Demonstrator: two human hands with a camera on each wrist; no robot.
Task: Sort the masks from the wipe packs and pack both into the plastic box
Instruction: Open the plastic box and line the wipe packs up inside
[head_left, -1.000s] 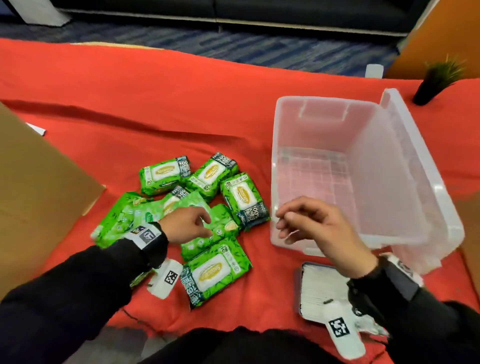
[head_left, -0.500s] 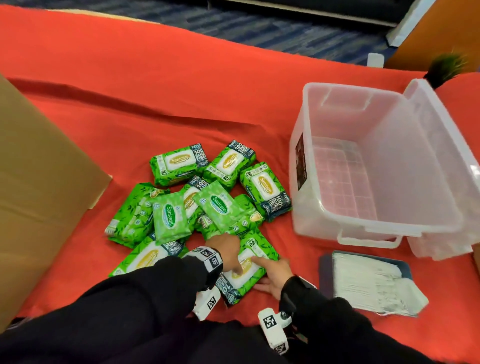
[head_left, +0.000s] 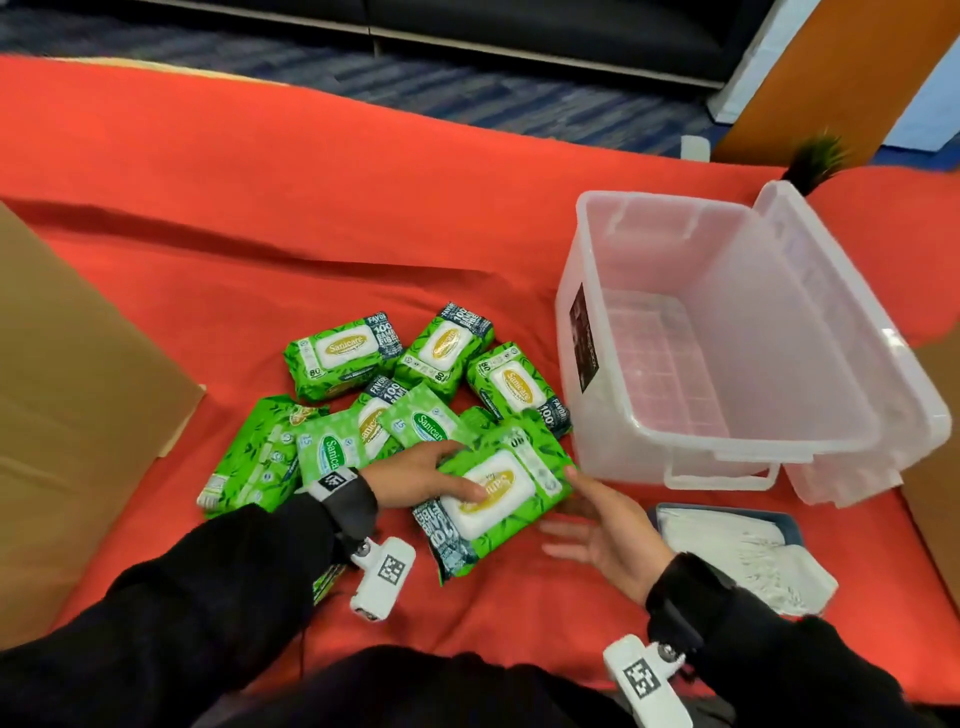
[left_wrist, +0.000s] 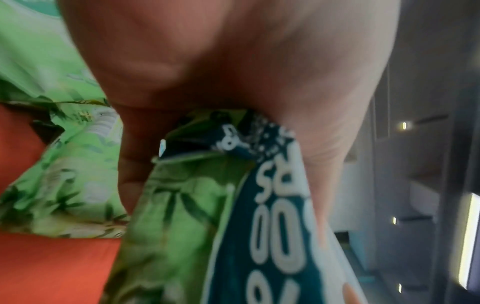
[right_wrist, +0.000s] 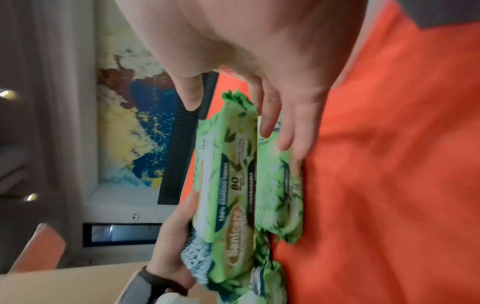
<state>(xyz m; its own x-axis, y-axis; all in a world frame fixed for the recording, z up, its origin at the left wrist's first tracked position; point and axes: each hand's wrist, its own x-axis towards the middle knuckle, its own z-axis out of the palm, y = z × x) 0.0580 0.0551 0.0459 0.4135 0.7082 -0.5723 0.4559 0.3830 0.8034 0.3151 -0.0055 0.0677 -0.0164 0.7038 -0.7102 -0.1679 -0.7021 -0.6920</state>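
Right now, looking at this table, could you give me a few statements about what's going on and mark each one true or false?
1. The plastic box already holds several wipe packs. False: nothing is in it yet.
2. The left hand grips a green wipe pack, thumb on its white lid. True.
3. The right hand is closed in a fist. False: its fingers are spread at the pack's edge.
4. The white masks lie near the box, on the person's right side. True.
5. The table is covered with a blue cloth. False: the cloth is red-orange.
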